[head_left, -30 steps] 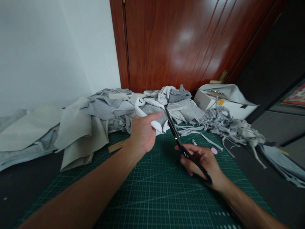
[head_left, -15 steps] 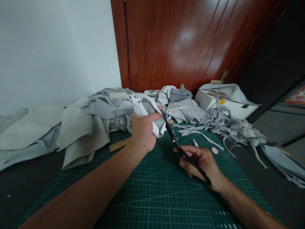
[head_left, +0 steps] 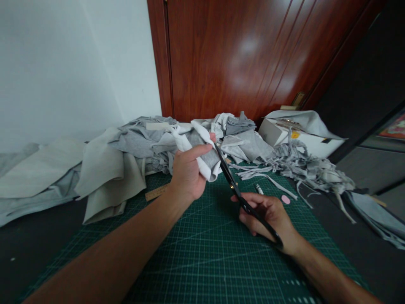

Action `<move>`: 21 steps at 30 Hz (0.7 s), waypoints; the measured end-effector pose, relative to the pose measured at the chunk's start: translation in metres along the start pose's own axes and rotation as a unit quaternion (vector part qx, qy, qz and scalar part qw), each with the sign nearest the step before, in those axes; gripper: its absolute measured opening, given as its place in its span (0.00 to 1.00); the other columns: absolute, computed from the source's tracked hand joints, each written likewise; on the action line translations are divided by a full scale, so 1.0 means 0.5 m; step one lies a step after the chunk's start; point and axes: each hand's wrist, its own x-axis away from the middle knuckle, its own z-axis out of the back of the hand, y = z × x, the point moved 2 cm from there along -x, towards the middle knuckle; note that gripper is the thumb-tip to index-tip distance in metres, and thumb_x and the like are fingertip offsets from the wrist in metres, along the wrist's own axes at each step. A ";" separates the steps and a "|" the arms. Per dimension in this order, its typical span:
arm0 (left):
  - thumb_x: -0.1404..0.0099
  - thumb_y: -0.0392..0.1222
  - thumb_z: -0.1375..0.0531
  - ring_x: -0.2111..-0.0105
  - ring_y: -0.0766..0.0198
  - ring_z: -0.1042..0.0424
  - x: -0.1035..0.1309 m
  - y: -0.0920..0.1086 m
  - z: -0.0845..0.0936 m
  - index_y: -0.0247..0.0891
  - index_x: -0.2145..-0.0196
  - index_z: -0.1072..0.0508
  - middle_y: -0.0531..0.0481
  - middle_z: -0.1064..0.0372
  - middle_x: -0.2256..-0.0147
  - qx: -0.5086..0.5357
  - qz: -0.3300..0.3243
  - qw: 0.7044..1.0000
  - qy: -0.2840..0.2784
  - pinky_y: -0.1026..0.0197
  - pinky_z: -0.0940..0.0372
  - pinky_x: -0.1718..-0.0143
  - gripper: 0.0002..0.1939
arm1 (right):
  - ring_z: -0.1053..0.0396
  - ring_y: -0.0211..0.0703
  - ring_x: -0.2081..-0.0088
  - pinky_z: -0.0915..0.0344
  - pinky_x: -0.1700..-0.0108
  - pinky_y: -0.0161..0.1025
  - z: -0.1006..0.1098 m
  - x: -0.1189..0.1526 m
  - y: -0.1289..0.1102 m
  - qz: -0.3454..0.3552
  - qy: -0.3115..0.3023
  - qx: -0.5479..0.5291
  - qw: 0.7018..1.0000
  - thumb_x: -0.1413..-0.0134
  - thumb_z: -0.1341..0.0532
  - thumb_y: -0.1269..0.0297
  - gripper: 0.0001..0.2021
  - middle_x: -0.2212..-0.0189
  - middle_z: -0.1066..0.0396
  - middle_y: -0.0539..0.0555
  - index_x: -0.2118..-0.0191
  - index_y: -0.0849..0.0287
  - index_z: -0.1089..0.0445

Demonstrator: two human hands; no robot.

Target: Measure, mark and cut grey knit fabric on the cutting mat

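My left hand [head_left: 189, 171] is closed on a grey and white piece of fabric [head_left: 209, 162], held up above the green cutting mat [head_left: 202, 253]. Its thumb presses on the fabric from the near side, and a fingertip shows beyond the fold. Black scissors [head_left: 233, 185] are in my right hand [head_left: 268, 217], with fingers round the handles. The blades point up and away, their tips at the fabric's right edge beside my left fingertip. Whether the tips have cut into the cloth I cannot tell.
Heaped grey and white cloth [head_left: 139, 143] lies along the back, with cut strips [head_left: 292, 162] at the right. A white box [head_left: 308, 137] stands behind them. On the mat are a wooden ruler [head_left: 155, 193], a small white stick [head_left: 259, 189] and a pink disc [head_left: 285, 199]. A wooden door [head_left: 228, 59] rises behind.
My left hand has shifted slightly left with the fabric, and the cloth's top folds sit a little differently. My right hand and the scissors have barely moved.
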 end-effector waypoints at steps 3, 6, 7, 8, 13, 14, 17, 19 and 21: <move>0.52 0.31 0.29 0.59 0.54 0.22 -0.001 0.001 -0.001 0.39 0.58 0.19 0.51 0.21 0.67 -0.008 -0.016 1.000 -0.016 0.54 0.30 0.56 0.21 | 0.45 0.30 0.83 0.49 0.81 0.31 0.002 0.000 0.001 0.004 0.001 0.001 1.000 0.47 0.29 0.63 0.16 0.78 0.34 0.46 0.52 0.61 0.20; 0.53 0.32 0.27 0.61 0.55 0.22 -0.001 0.002 -0.002 0.39 0.58 0.19 0.51 0.21 0.68 -0.012 -0.021 1.000 -0.015 0.55 0.31 0.58 0.22 | 0.44 0.30 0.83 0.48 0.81 0.31 0.005 0.001 0.000 0.006 0.001 -0.008 1.000 0.46 0.29 0.63 0.16 0.78 0.34 0.46 0.52 0.61 0.20; 0.53 0.32 0.27 0.62 0.55 0.22 -0.001 0.001 -0.002 0.39 0.57 0.19 0.51 0.21 0.68 -0.013 -0.021 1.000 -0.013 0.55 0.30 0.58 0.23 | 0.44 0.30 0.84 0.48 0.81 0.31 0.005 0.001 0.000 0.007 0.002 -0.010 1.000 0.47 0.29 0.63 0.16 0.79 0.34 0.46 0.52 0.61 0.20; 0.54 0.32 0.26 0.62 0.55 0.22 -0.001 0.001 -0.003 0.39 0.57 0.20 0.51 0.20 0.68 -0.012 -0.022 1.000 -0.010 0.55 0.30 0.58 0.24 | 0.45 0.30 0.84 0.48 0.81 0.30 0.005 0.001 0.000 0.006 0.004 -0.012 1.000 0.47 0.29 0.64 0.16 0.79 0.34 0.46 0.52 0.61 0.20; 0.55 0.30 0.25 0.65 0.56 0.21 0.000 0.001 -0.008 0.40 0.56 0.20 0.53 0.20 0.67 -0.010 -0.032 0.999 0.004 0.54 0.28 0.59 0.27 | 0.45 0.29 0.84 0.48 0.81 0.30 0.001 0.000 -0.004 -0.001 0.011 -0.018 1.000 0.50 0.27 0.64 0.17 0.80 0.34 0.45 0.53 0.62 0.20; 0.55 0.30 0.25 0.65 0.56 0.21 0.000 0.002 -0.009 0.40 0.55 0.21 0.52 0.20 0.67 -0.011 -0.032 0.999 0.006 0.55 0.28 0.59 0.27 | 0.45 0.29 0.84 0.48 0.81 0.30 0.000 0.000 -0.005 -0.003 0.011 -0.016 1.000 0.50 0.27 0.63 0.17 0.80 0.34 0.45 0.53 0.62 0.20; 0.54 0.31 0.26 0.66 0.57 0.21 0.000 0.004 -0.008 0.38 0.55 0.20 0.51 0.20 0.67 -0.018 -0.031 0.999 0.004 0.56 0.28 0.62 0.26 | 0.44 0.30 0.84 0.47 0.81 0.31 -0.001 -0.001 -0.008 -0.001 0.012 -0.003 1.000 0.49 0.27 0.61 0.18 0.79 0.33 0.46 0.52 0.62 0.20; 0.54 0.31 0.27 0.66 0.57 0.21 0.000 0.006 -0.007 0.38 0.56 0.20 0.51 0.20 0.67 -0.029 -0.026 0.999 -0.004 0.56 0.28 0.63 0.25 | 0.44 0.31 0.84 0.47 0.81 0.32 -0.002 -0.001 -0.008 0.004 0.009 0.001 1.000 0.48 0.28 0.59 0.18 0.80 0.33 0.46 0.52 0.61 0.20; 0.55 0.30 0.28 0.66 0.58 0.22 0.001 0.009 -0.006 0.39 0.57 0.19 0.51 0.20 0.66 -0.033 -0.022 0.999 -0.014 0.56 0.28 0.62 0.24 | 0.44 0.31 0.83 0.48 0.82 0.31 -0.002 0.000 -0.006 0.004 0.004 0.000 1.000 0.47 0.28 0.58 0.18 0.79 0.33 0.47 0.52 0.61 0.20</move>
